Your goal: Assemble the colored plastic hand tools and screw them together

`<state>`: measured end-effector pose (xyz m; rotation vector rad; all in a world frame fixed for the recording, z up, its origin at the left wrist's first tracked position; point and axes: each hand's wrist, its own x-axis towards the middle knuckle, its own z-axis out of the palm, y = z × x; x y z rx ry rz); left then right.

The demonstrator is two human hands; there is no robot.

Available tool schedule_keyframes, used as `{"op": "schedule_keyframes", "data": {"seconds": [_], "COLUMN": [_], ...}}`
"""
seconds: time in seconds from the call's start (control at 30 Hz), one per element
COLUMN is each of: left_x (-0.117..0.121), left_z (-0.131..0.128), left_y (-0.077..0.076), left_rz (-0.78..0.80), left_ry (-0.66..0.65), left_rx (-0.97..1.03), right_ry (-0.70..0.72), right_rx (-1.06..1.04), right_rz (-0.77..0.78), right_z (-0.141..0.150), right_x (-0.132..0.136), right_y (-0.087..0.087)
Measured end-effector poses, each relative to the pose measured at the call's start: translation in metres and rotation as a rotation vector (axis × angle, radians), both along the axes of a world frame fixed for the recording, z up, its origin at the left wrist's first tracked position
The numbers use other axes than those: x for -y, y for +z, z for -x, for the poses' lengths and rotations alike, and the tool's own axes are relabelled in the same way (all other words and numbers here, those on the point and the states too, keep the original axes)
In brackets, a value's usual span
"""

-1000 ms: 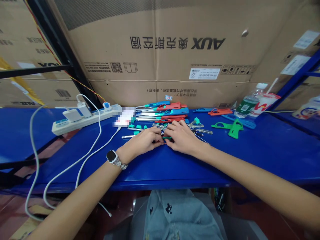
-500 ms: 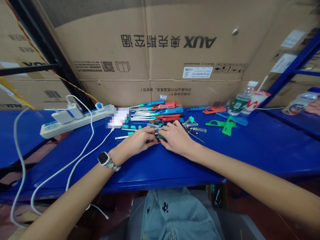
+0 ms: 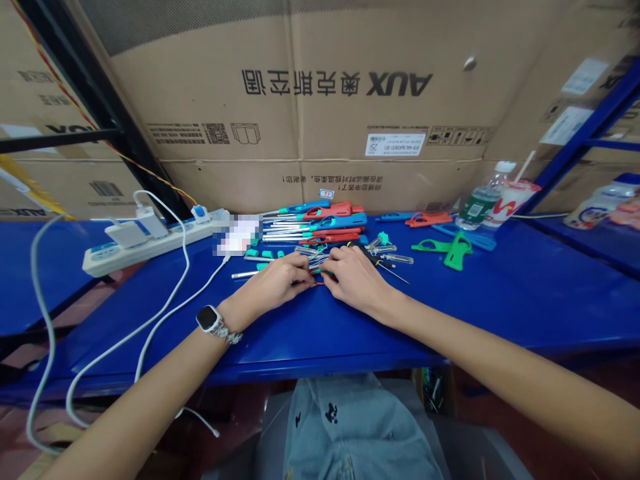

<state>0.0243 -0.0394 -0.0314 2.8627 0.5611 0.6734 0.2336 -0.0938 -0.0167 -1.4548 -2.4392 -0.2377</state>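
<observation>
On blue tabletop (image 3: 310, 333), left hand (image 3: 286, 277) pinched on red piece (image 3: 320, 283), right hand (image 3: 356, 279) curled on green bit (image 3: 327, 273)

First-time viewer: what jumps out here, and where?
The big cardboard box with upside-down AUX lettering fills the background. Below it, red and blue handled tools lie clustered on the blue table. Nearer, the left hand and right hand nearly meet, a small red piece showing between them.

Plastic handles (image 3: 353, 219), shiny metal tubes (image 3: 285, 238)
</observation>
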Motion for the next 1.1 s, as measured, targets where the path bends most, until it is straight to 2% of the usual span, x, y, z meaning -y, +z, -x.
{"op": "schedule_keyframes", "data": {"seconds": [0.27,0.47,0.63,0.8,0.93,1.1], "left_x": [-0.002,-0.002,-0.002,-0.002,0.002,0.013], "left_z": [-0.001,0.0,-0.001,0.003,0.003,-0.008], "left_y": [-0.001,0.0,0.002,0.002,0.004,0.004], "left_rz": [-0.002,0.007,0.019,0.032,0.016,-0.11], "left_ry": [0.006,-0.013,-0.018,0.006,0.039,0.162], "left_rx": [-0.007,0.007,0.013,0.008,0.009,0.008], "right_ry": [-0.028,-0.013,0.05,0.137,0.176,0.171], "right_rx": [0.006,0.035,0.004,-0.03,-0.012,-0.038], "right_rz": [0.064,0.021,0.046,-0.018,-0.045,0.016], "right_z": [0.0,-0.001,-0.005,-0.017,-0.024,-0.024], "right_x": [0.0,-0.007,-0.013,-0.008,0.004,0.014], "right_y": [0.002,0.004,0.0,-0.008,-0.012,-0.012]}}
